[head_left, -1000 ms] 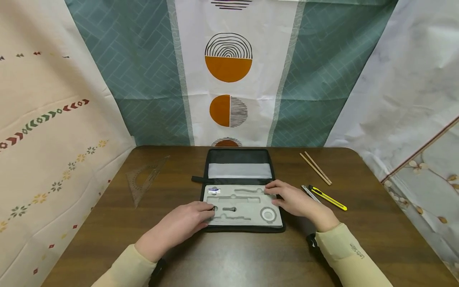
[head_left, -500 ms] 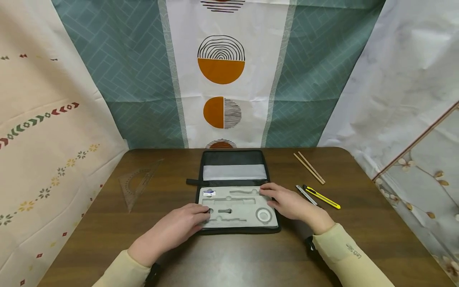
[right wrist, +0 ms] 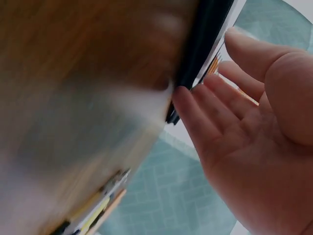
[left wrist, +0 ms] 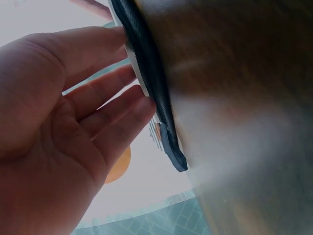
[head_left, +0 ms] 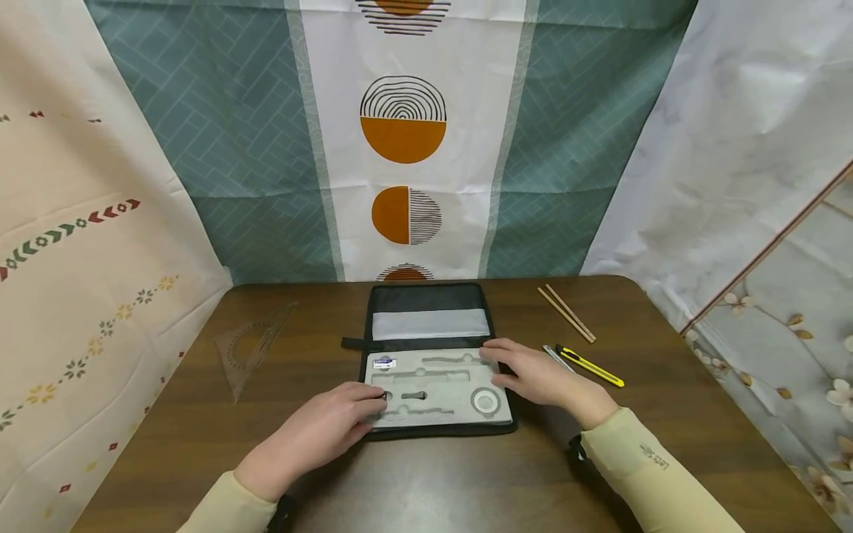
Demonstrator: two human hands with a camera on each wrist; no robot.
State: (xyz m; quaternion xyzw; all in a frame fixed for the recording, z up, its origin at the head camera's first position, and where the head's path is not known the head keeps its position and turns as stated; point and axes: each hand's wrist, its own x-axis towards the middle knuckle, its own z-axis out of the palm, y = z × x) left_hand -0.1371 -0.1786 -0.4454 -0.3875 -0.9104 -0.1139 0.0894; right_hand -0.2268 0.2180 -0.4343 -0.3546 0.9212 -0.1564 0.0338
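Observation:
A black zip case (head_left: pixel 433 431) lies unfolded on the table, its lid part with a pale pocket toward the back. Its grey foam insert (head_left: pixel 436 383) has shaped recesses, a small dark piece (head_left: pixel 414 395), a white ring-shaped piece (head_left: pixel 485 402) and a blue-and-white label (head_left: pixel 384 363). My left hand (head_left: pixel 333 423) rests its fingers on the insert's left edge; in the left wrist view they touch the case's side (left wrist: pixel 152 63). At the right edge, my right hand (head_left: pixel 540 374) rests lightly with relaxed fingers, touching the case's side (right wrist: pixel 198 54) in the right wrist view.
Right of the case lie a yellow utility knife (head_left: pixel 593 366), a silver slim tool (head_left: pixel 558 358) partly behind my right hand, and two wooden sticks (head_left: pixel 566 314). A clear set square (head_left: pixel 243 352) lies at left. Curtains hang behind the wooden table (head_left: pixel 413 488).
The head view has shifted, so the whole scene sits farther left and slightly lower. Both hands stay on the case's sides, and the case keeps its place on the table.

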